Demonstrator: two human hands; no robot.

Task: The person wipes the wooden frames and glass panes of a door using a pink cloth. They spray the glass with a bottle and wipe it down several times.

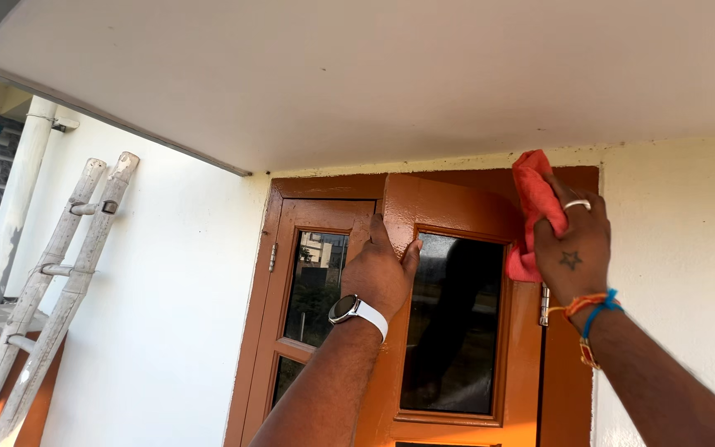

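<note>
A brown wooden window [448, 211] with glass panes [453, 323] is set in a white wall; its right shutter stands partly swung outward. My left hand [381, 269], with a white-strapped watch on the wrist, grips the shutter's left edge near the top. My right hand [574, 248], wearing a ring and thread bracelets, presses a red cloth [533, 203] against the upper right corner of the shutter frame, next to a metal hinge [544, 305].
A white ceiling slab [374, 74] overhangs just above the window. A paint-spattered ladder [51, 281] leans on the wall at the left, beside a white drainpipe [14, 194]. The left shutter [312, 285] stays shut.
</note>
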